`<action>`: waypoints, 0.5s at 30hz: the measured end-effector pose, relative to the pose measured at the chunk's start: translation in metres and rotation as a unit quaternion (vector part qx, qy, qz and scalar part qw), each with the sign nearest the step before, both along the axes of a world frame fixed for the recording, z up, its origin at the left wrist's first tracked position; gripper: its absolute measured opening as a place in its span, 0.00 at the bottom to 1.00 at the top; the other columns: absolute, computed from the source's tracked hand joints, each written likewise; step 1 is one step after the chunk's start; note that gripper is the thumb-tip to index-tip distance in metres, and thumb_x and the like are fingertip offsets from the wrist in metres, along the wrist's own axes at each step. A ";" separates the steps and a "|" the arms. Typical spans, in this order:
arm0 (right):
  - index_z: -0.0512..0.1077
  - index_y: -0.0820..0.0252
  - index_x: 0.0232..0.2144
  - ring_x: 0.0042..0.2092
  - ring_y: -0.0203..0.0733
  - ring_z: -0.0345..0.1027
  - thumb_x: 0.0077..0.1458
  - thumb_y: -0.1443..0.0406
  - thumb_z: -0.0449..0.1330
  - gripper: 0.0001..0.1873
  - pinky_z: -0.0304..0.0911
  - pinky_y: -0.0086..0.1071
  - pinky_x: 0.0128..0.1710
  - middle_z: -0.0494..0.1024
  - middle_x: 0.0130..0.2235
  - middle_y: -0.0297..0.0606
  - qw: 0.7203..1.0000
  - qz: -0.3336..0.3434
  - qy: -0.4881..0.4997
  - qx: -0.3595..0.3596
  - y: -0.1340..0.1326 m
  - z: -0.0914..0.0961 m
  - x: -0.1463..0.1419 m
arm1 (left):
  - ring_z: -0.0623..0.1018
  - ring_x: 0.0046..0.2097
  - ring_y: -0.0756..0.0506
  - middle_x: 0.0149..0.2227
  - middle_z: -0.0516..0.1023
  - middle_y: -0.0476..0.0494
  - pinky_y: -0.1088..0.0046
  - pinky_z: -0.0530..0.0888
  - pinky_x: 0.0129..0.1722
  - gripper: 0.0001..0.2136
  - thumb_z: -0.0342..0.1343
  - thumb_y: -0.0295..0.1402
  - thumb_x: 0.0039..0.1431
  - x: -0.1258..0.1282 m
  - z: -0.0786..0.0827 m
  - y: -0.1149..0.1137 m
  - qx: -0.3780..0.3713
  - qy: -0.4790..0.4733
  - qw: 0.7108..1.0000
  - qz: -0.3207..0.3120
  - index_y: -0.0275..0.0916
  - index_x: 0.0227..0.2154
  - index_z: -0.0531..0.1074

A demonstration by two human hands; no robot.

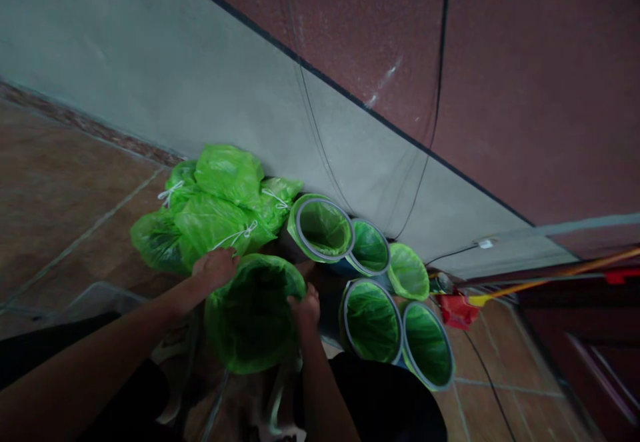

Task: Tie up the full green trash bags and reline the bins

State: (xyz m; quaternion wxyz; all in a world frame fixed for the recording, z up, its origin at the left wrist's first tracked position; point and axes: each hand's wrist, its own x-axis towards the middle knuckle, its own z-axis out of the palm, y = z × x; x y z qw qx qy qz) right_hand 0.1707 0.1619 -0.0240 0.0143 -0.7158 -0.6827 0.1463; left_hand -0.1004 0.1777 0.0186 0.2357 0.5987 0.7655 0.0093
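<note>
Fingers of both hands, left hand (214, 267) and right hand (305, 309), pinch the green liner (250, 315) rim, seemingly spreading it open over a bin.

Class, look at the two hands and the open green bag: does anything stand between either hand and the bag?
Nothing visible does. The left hand and right hand both already rest on the rim of the open green bag, on opposite sides.

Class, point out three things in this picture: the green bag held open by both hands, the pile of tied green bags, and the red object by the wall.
Open green bag (250, 322): head view, inner lining.
Tied green bags (210, 219): head view, front bag.
Red object (456, 310): head view, its body.
</note>
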 end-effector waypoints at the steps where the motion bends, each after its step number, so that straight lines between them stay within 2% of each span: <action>1: 0.64 0.67 0.62 0.55 0.55 0.70 0.58 0.60 0.61 0.32 0.65 0.40 0.53 0.73 0.55 0.58 0.999 -0.034 0.011 0.018 -0.001 0.004 -0.005 | 0.79 0.52 0.39 0.50 0.81 0.31 0.65 0.73 0.52 0.21 0.40 0.37 0.68 0.002 0.000 -0.001 0.002 0.004 1.000 -0.003 0.33 0.51 0.75; 3: 0.65 0.67 0.61 0.59 0.54 0.66 0.62 0.61 0.57 0.28 0.62 0.41 0.57 0.72 0.57 0.56 0.996 -0.057 0.047 0.050 0.005 0.016 -0.016 | 0.79 0.50 0.40 0.48 0.82 0.35 0.67 0.73 0.49 0.21 0.39 0.38 0.68 0.006 0.004 -0.001 0.012 0.009 1.000 -0.015 0.37 0.47 0.77; 5: 0.69 0.64 0.57 0.59 0.50 0.66 0.65 0.63 0.51 0.21 0.60 0.39 0.59 0.74 0.56 0.52 0.994 -0.017 0.090 0.067 0.021 0.029 -0.028 | 0.80 0.48 0.41 0.46 0.82 0.38 0.68 0.73 0.46 0.22 0.38 0.38 0.69 0.009 0.010 0.001 0.026 0.010 0.999 -0.025 0.39 0.44 0.79; 8: 0.74 0.61 0.52 0.57 0.45 0.68 0.67 0.64 0.50 0.18 0.59 0.35 0.59 0.78 0.53 0.45 0.988 0.055 0.131 0.061 0.051 0.039 -0.043 | 0.79 0.47 0.42 0.46 0.81 0.38 0.69 0.73 0.45 0.22 0.39 0.39 0.69 0.015 0.013 0.006 0.051 0.002 0.998 -0.025 0.39 0.44 0.79; 12: 0.76 0.58 0.50 0.54 0.41 0.72 0.65 0.65 0.54 0.15 0.60 0.30 0.58 0.80 0.51 0.39 0.985 0.121 0.125 0.003 0.076 0.031 -0.054 | 0.79 0.47 0.42 0.47 0.81 0.39 0.69 0.72 0.46 0.22 0.40 0.42 0.69 0.019 0.006 0.010 0.046 -0.040 0.998 -0.025 0.41 0.46 0.79; 15: 0.76 0.56 0.50 0.52 0.39 0.74 0.64 0.65 0.56 0.14 0.62 0.28 0.55 0.81 0.51 0.37 0.981 0.151 0.118 -0.035 0.078 0.019 -0.052 | 0.79 0.49 0.42 0.47 0.81 0.40 0.70 0.72 0.48 0.18 0.45 0.41 0.67 0.017 -0.002 0.009 0.018 -0.055 0.996 -0.068 0.41 0.47 0.78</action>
